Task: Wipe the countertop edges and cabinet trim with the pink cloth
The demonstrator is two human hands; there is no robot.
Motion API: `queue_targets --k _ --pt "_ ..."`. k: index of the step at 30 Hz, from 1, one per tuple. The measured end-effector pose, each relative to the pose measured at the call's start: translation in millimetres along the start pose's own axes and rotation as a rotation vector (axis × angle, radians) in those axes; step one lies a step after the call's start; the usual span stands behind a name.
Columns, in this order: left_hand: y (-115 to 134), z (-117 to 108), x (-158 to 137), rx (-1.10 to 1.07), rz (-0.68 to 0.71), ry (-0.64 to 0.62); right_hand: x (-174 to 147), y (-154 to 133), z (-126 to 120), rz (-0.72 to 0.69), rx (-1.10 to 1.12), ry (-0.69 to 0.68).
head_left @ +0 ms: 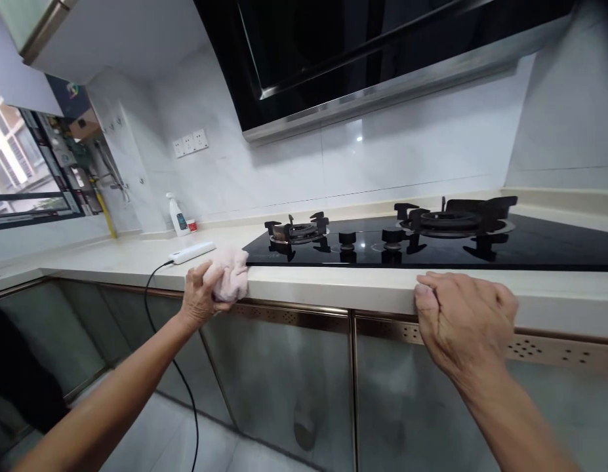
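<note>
"At the front edge of the counter [328, 285], in the head view, what is held?"

"A pale pink cloth [229, 275] is held, bunched, by the left hand [201, 294]. It is set against the rim, just left of the black hob [559, 241]. The fingers are partly closed around it; some are hidden by the folds."

"And the right hand [466, 321]?"

"It is placed on the same edge, in front of the hob and well apart from the cloth. Its fingers are bent, and no loose item is seen in them. Whether the edge is gripped or only leaned upon cannot be told, since the fingertips are hidden."

"Which step might be judged in hand?"

"Wiping of the edge, it would seem, with support probably given by the right hand."

"What is called for by the next move?"

"Even pressure should be applied, so that the top and front of the edge are both covered. Care should be taken with the white device [193, 252], laid just behind the cloth, and with its black cord [145, 301], hung over the edge left of the hand. By a leftward stroke, either could be caught."
</note>
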State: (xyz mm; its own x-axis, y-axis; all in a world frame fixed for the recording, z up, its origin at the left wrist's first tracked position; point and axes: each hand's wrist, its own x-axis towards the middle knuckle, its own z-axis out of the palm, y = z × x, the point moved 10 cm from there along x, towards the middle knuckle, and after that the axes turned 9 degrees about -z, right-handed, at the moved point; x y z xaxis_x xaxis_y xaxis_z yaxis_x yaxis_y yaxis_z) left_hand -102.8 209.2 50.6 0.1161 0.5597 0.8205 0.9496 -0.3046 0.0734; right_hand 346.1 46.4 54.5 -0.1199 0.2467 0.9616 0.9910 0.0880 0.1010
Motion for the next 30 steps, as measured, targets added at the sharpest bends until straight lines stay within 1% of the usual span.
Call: queue_targets --k 3,5,7,9,12,14,16,17,18,20,21,23,24,25,27,29,30 --pt "54.8 6.8 -0.8 -0.001 0.029 -0.015 0.9 -1.1 -0.2 -0.007 -0.008 -0.001" --pt "88.2 12.1 -1.6 0.001 0.042 -0.046 1.3 -1.3 -1.0 -0.003 -0.006 0.005" --pt "124.7 16.5 -2.7 -0.011 0.084 -0.071 1.8 -1.0 -2.2 0.007 -0.005 0.014" --pt "169.6 17.1 -4.7 -0.045 0.174 -0.058 2.5 -1.1 -2.6 0.015 -0.001 0.015" --pt "247.5 14.7 -9.3 -0.102 0.342 -0.031 3.6 -2.1 -1.8 0.014 0.008 0.005" --pt "295.7 12.7 -11.1 -0.131 0.421 -0.04 3.8 -2.9 -0.9 0.004 0.005 -0.004" --pt "332.2 8.6 -11.2 -0.158 0.465 -0.052 3.0 -2.2 -0.1 -0.006 0.001 -0.018" --pt "344.4 5.8 -10.5 -0.173 0.473 -0.057 2.4 -1.0 0.1 -0.011 0.007 -0.029" --pt "352.6 2.8 -9.6 -0.191 0.477 -0.061 2.0 0.3 -0.1 -0.016 0.024 -0.042" --pt "358.7 -2.3 -7.8 -0.243 0.477 -0.074 2.8 3.5 -4.4 -0.017 0.106 -0.053" --pt "358.2 -4.6 -7.1 -0.281 0.482 -0.081 4.6 5.7 -10.0 -0.001 0.159 -0.034" --pt "353.9 -8.5 -5.9 -0.39 0.508 -0.095 11.1 8.4 -26.6 0.054 0.237 0.054" --pt "351.2 -9.9 -5.4 -0.458 0.534 -0.105 16.2 5.0 -34.2 0.063 0.26 0.096" --pt "347.7 -11.0 -4.4 -0.532 0.558 -0.117 22.9 -4.2 -38.8 0.036 0.282 0.118" --pt "337.3 -12.5 -0.1 -0.681 0.592 -0.131 38.4 -37.6 -34.2 -0.109 0.355 0.071" --pt "320.9 -11.4 6.9 -0.78 0.595 -0.134 49.8 -71.5 -16.4 -0.227 0.429 -0.034" --pt "310.9 -9.6 10.4 -0.796 0.59 -0.134 53.6 -82.7 -4.9 -0.24 0.431 -0.089"
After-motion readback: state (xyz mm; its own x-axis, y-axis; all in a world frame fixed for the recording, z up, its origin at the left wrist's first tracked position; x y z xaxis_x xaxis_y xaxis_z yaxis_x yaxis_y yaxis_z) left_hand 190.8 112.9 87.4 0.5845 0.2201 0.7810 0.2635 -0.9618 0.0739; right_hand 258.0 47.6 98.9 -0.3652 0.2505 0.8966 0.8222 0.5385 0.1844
